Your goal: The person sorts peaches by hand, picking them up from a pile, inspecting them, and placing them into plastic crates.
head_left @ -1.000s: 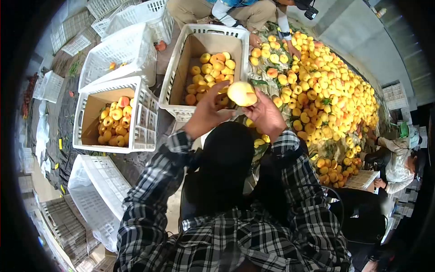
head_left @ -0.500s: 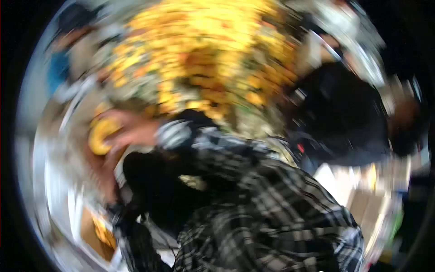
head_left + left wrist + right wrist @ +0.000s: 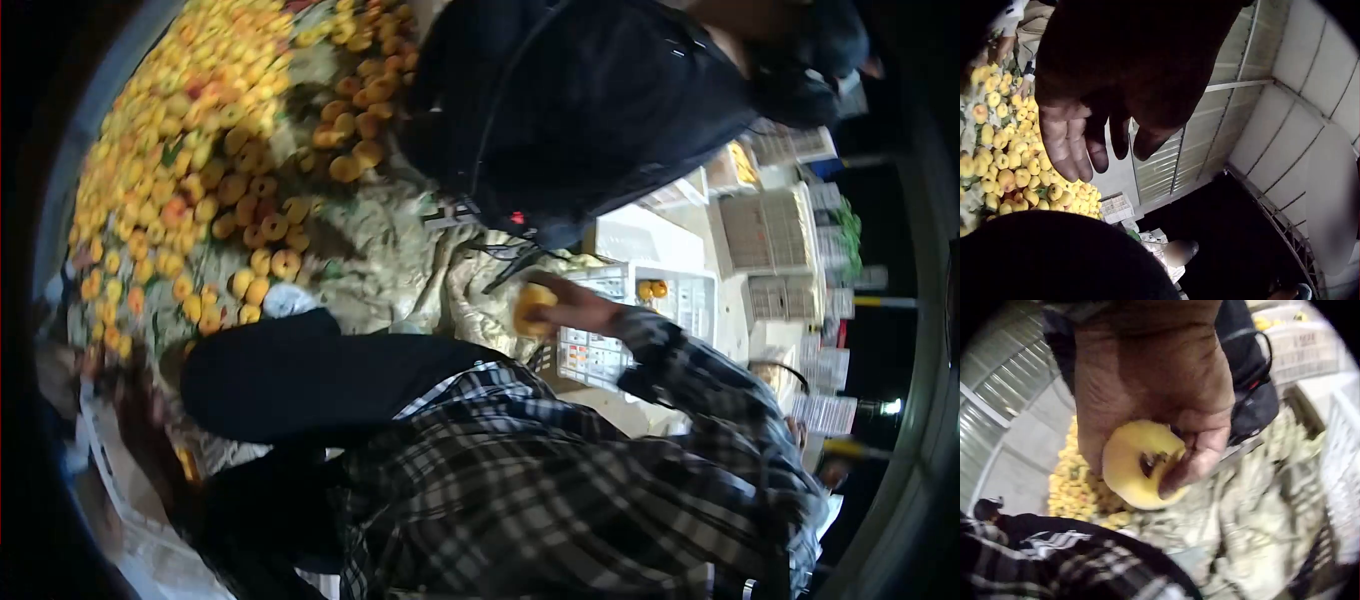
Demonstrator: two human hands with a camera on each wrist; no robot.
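My right hand (image 3: pixel 585 308) grips a yellow peach (image 3: pixel 533 310), held out to the right over the crumpled ground sheet. The right wrist view shows the peach (image 3: pixel 1138 465) up close, with a dark hollow in its middle and fingers curled round it. Beside that hand stands a white crate (image 3: pixel 705 300) with a few peaches (image 3: pixel 652 289) inside. My left hand (image 3: pixel 145 425) is in shadow at the lower left, near the rim of another crate (image 3: pixel 105 470). In the left wrist view, the left hand (image 3: pixel 1116 81) holds nothing and its fingers hang loosely.
A large heap of peaches (image 3: pixel 160 170) spreads over the ground sheet (image 3: pixel 390 260) at the upper left. A person in dark clothing (image 3: pixel 590 110) is close at the top. Stacked crates (image 3: pixel 765 230) stand at the right.
The head view has swung right, away from the peach-filled crates. Both hands were together at the peach; now the right hand alone carries it to the right, and the left has come away.
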